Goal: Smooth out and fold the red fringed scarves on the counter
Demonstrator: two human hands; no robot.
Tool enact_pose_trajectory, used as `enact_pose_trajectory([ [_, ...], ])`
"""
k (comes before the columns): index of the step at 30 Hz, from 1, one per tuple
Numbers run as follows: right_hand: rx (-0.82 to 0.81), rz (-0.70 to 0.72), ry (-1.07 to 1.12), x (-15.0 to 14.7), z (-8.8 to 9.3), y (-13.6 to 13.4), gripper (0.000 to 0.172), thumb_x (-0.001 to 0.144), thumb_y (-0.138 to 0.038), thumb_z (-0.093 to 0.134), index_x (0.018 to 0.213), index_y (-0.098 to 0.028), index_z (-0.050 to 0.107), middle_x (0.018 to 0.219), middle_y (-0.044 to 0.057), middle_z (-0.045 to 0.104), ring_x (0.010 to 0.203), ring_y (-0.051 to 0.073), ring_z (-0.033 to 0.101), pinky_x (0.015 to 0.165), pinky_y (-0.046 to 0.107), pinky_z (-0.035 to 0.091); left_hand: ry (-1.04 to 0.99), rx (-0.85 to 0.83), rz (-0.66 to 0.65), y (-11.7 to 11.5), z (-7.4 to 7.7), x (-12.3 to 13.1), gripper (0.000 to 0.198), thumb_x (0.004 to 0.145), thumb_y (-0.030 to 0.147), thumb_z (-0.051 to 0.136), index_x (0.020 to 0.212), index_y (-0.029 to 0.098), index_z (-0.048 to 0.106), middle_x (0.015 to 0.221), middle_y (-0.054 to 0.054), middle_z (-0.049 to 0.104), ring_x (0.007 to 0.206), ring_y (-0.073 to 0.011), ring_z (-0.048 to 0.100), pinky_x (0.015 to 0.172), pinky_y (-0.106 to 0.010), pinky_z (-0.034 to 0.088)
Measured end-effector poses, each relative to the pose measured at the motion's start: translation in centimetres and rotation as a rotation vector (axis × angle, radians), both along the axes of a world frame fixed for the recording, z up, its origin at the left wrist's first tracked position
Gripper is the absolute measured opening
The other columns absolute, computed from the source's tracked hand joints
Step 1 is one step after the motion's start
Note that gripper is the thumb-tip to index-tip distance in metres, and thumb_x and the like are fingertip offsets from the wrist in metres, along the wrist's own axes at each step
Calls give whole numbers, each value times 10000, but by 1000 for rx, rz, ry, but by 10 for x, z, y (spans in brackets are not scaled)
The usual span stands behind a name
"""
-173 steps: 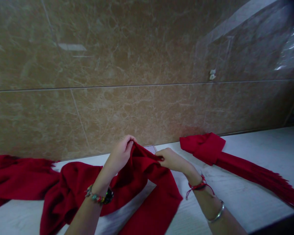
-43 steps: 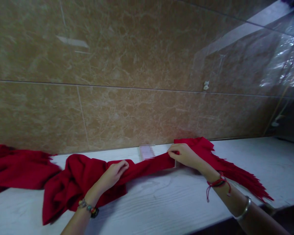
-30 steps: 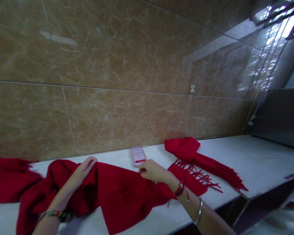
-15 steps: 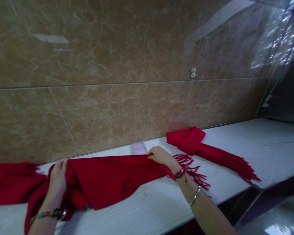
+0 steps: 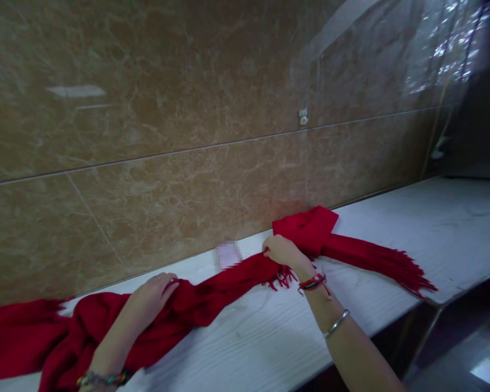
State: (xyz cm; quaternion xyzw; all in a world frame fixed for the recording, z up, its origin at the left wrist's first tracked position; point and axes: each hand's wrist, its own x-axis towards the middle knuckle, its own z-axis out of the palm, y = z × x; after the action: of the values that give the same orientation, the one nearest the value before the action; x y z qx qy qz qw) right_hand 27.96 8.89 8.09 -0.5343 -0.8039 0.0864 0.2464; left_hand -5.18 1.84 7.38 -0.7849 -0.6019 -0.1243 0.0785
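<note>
A long red scarf (image 5: 228,283) stretches across the white surface, bunched and crumpled towards the left. My right hand (image 5: 281,251) pinches its upper edge near the right end, where a short fringe hangs below the wrist. Further left, my left hand (image 5: 155,294) is closed over a gathered part of the same scarf, its fingertips partly hidden by the cloth. A second red scarf (image 5: 314,228), tied or folded into a loop with a fringed tail, lies just beyond my right hand. More red cloth (image 5: 18,340) with a fringe lies at the far left.
A small pale card or packet (image 5: 227,256), blurred, lies against the wall behind the scarf. The brown marble-patterned wall (image 5: 167,207) borders the white countertop (image 5: 269,332). A dark boxy object (image 5: 482,130) stands at the far right. The counter's front edge runs diagonally at lower right.
My left hand has moved right along the scarf. The stretch between my hands has narrowed and gathered, and the right-hand fringe has drawn in. The view has tilted slightly.
</note>
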Motion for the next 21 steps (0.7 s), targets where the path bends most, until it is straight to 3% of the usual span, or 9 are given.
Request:
enact_pose_trajectory([
  [3,86,75,182,-4,11,-1,210,796,-155,487,883,-163,678,868,56,685,771,133,610,681,195,430,-54,-48,-136,6,15,50,345,802,396,415,1018,177,570,1030,-92,614,953,-222,562,879,-353,410],
  [6,60,160,230,-11,15,-4,185,784,-204,517,797,-139,689,755,54,685,669,135,597,598,201,417,-216,-175,-254,21,20,92,492,749,381,519,1188,166,458,1207,-117,521,1098,-225,479,959,-366,342],
  [9,-22,186,132,-15,12,-7,118,722,-162,581,727,-132,695,691,57,680,618,139,589,570,207,404,-435,-263,-344,41,16,115,600,714,340,560,1254,156,373,1241,-134,488,1111,-213,468,943,-352,354],
  [11,-21,229,181,-16,10,-7,123,716,-138,581,762,-152,695,726,40,685,645,127,597,590,191,409,-495,-342,-410,52,13,120,514,719,347,546,1186,156,449,1128,-111,570,1007,-203,532,865,-329,411],
  [13,19,210,275,-16,10,-6,138,731,-141,568,795,-168,688,758,27,686,679,118,602,616,183,417,-476,-384,-430,58,12,119,326,752,372,491,977,154,582,923,-71,645,844,-193,578,765,-312,449],
  [16,87,71,319,-17,8,-2,137,748,-148,562,822,-162,676,785,37,682,714,121,601,646,193,422,-489,-279,-381,60,20,112,299,783,388,421,785,164,620,801,-44,657,753,-187,572,712,-301,450],
  [21,-19,105,-17,-18,0,2,153,761,-163,550,848,-148,675,807,62,680,701,131,588,611,200,396,-607,-98,-264,50,42,88,313,747,424,435,788,175,621,789,-28,659,738,-186,570,683,-275,450],
])
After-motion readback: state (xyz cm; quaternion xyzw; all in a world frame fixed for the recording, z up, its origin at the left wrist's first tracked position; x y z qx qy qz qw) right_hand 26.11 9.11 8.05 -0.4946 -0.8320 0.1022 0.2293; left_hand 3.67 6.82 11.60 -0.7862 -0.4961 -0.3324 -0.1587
